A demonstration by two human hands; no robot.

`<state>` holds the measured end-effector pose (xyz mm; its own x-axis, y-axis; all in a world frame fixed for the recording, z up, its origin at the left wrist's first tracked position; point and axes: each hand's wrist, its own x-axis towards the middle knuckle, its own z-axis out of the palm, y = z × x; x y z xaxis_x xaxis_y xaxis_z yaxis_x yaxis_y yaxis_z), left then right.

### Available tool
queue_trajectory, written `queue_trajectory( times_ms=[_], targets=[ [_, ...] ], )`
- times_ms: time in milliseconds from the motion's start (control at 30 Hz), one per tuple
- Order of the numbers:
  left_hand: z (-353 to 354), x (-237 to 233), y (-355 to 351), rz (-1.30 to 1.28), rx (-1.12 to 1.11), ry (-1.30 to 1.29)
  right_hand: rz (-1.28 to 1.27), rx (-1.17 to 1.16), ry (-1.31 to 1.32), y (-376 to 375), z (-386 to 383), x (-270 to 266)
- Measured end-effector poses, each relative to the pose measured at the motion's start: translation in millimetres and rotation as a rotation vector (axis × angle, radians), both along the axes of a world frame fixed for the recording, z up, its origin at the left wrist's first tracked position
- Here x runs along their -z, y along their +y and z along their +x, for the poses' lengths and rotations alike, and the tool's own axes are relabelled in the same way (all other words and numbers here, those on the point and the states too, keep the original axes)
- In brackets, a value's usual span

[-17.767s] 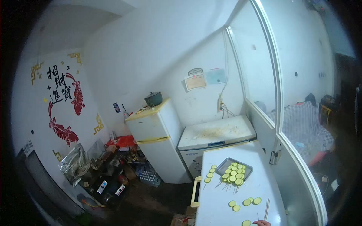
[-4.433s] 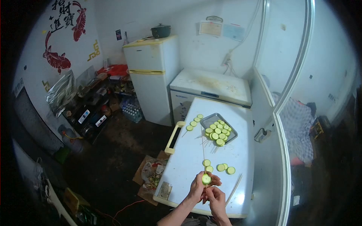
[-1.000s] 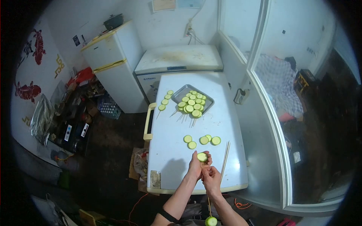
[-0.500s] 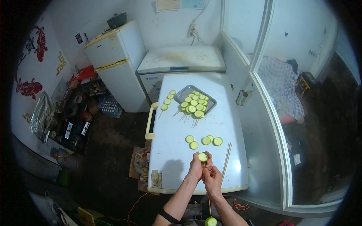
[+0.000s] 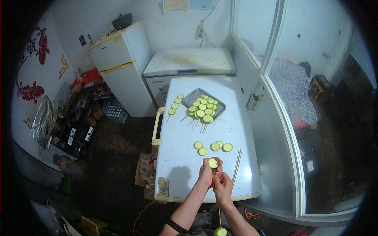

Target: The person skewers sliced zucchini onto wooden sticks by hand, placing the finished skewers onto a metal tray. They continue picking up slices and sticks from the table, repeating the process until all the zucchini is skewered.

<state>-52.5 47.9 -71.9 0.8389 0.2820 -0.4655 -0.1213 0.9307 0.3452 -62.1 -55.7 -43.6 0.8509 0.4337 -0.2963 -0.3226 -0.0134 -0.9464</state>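
Note:
My left hand (image 5: 205,174) is closed around a round zucchini slice (image 5: 213,163), whose pale face points up between thumb and fingers. Just below it, my right hand (image 5: 223,186) pinches a thin wooden skewer (image 5: 219,214). The skewer runs down past my right wrist to another zucchini slice (image 5: 221,231) at its lower end, near my lap. Two loose slices (image 5: 200,148) lie on the white surface beyond my hands, with a group of three slices (image 5: 221,146) to their right. Several bare skewers (image 5: 237,167) lie to the right of my hands.
A metal tray (image 5: 190,95) holds a pile of skewered zucchini slices (image 5: 202,108), sticks toward me. One more loaded skewer (image 5: 175,105) lies left of it. The white table-like surface (image 5: 177,157) has a handle (image 5: 157,128) on its left edge. A framed glass partition (image 5: 275,157) stands close on the right.
Both hands have shifted very slightly to the right with the slice and skewer. The lower slice has moved a touch the same way. The slices on the surface have stayed put.

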Motion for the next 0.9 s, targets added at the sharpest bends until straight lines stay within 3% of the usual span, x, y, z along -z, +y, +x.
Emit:
queue_trajectory(
  times_ms=[200,900],
  targets=[
    [0.9,6.4,2.3,-0.085,-0.014,-0.031,0.011,-0.01,-0.008,-1.2,0.5,-7.9],
    [-2.2,1.7,-1.2,0.051,-0.01,-0.052,-0.001,-0.035,-0.068,-4.6,1.0,-0.2]
  ],
)
